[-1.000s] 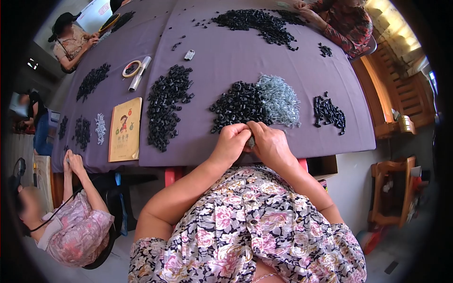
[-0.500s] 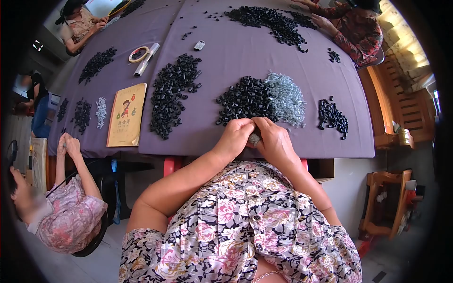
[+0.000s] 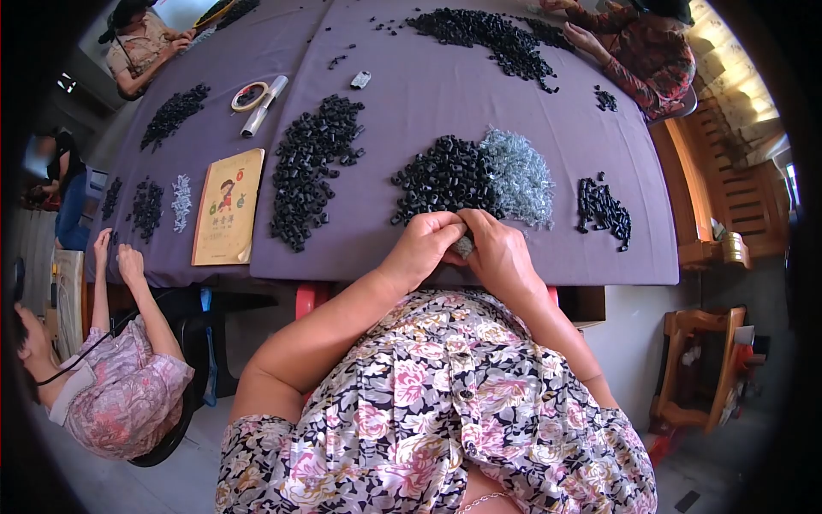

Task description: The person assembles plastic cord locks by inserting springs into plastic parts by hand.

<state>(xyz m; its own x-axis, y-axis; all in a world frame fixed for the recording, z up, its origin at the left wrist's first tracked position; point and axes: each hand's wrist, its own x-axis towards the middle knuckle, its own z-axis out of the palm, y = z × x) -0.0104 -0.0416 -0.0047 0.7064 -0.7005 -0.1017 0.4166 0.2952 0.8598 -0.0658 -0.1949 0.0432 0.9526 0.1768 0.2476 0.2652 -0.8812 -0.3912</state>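
My left hand (image 3: 426, 247) and my right hand (image 3: 499, 250) meet at the table's front edge, fingers closed and fingertips together. A small grey lump (image 3: 463, 247) shows between them, touching the fingers of both; anything smaller in the pinch is hidden. Just beyond my hands lies a pile of black tubular pieces (image 3: 447, 178), which touches a pile of clear pieces (image 3: 519, 178) on its right. Another black pile (image 3: 310, 171) is further left, and a smaller one (image 3: 604, 212) lies to the right.
A yellow booklet (image 3: 227, 210), a tape roll (image 3: 249, 97) and a clear film roll (image 3: 265, 106) lie left on the purple cloth (image 3: 390, 111). Co-workers sit at lower left (image 3: 128, 385), upper left (image 3: 141, 47) and upper right (image 3: 638, 56). Wooden furniture (image 3: 698, 368) stands right.
The view has shifted since the first frame. My hands stay together, with more of the grey lump showing. The lower-left person's hands have moved apart.
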